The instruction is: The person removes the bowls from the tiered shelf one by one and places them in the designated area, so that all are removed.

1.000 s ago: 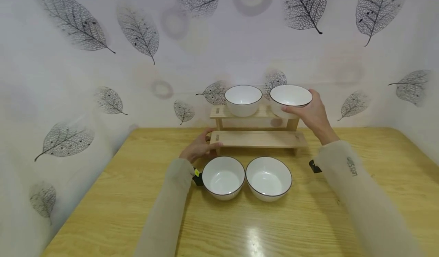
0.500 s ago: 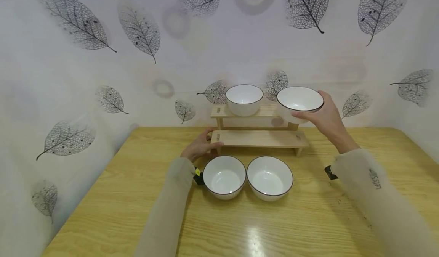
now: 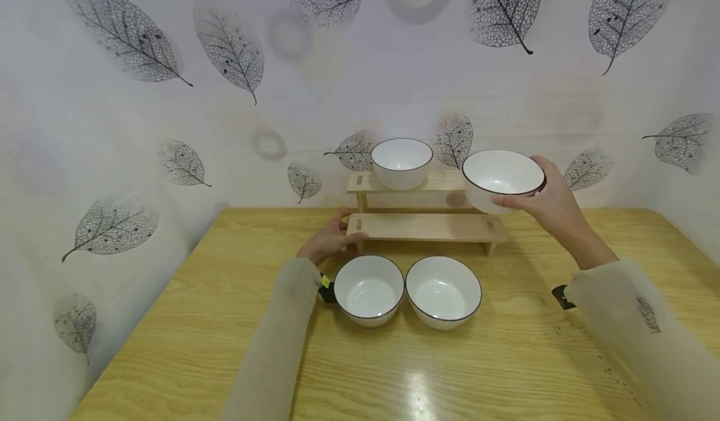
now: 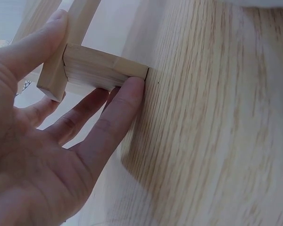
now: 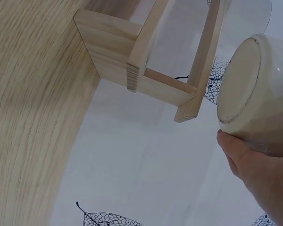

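My right hand (image 3: 555,201) holds a white bowl (image 3: 502,172) with a dark rim, thumb on its near side. The bowl is in the air beside the right end of the two-tier wooden stand (image 3: 424,226), and its unglazed base (image 5: 240,80) shows in the right wrist view. At the stand's left end my left hand (image 3: 329,238) grips the lower tier. In the left wrist view its thumb lies on the board and its fingertips (image 4: 132,87) touch the leg. A second white bowl (image 3: 402,174) stands on the upper tier at left.
Two more white bowls, one left (image 3: 368,293) and one right (image 3: 443,293), stand side by side on the wooden table (image 3: 185,321) in front of the stand. Behind the table is a wall covering (image 3: 349,96) with leaf prints.
My right hand has lifted the bowl off the upper tier and carried it right and toward me. The left hand has stayed on the stand.
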A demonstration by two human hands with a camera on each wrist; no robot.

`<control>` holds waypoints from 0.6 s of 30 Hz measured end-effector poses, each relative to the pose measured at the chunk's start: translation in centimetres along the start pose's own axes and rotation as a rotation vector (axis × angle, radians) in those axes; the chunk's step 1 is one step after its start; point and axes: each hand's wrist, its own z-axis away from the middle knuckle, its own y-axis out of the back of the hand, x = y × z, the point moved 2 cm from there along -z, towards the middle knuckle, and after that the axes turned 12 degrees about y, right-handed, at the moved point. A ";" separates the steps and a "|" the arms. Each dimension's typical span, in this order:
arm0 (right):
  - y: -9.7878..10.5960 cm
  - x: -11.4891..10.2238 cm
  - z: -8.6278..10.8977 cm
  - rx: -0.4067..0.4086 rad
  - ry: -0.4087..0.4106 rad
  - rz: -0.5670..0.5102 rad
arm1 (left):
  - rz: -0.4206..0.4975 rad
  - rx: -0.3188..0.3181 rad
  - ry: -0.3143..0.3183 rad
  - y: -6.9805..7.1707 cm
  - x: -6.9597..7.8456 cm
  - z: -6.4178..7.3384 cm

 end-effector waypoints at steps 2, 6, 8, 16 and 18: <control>0.0 0.0 0.4 -0.010 0.006 -0.004 | 0.004 0.000 0.000 0.0 -0.1 0.0; 0.1 0.1 1.1 -0.027 0.014 0.001 | 0.007 -0.001 -0.003 -0.1 -0.4 -0.1; 0.2 0.1 1.5 -0.033 0.022 0.013 | 0.013 -0.001 0.003 -0.1 -0.4 -0.2; 0.1 0.5 2.7 -0.050 0.047 0.051 | 0.028 -0.001 0.007 0.0 -0.3 -0.3; 0.1 0.6 3.0 -0.054 0.053 0.054 | 0.037 -0.004 0.011 0.0 -0.2 -0.2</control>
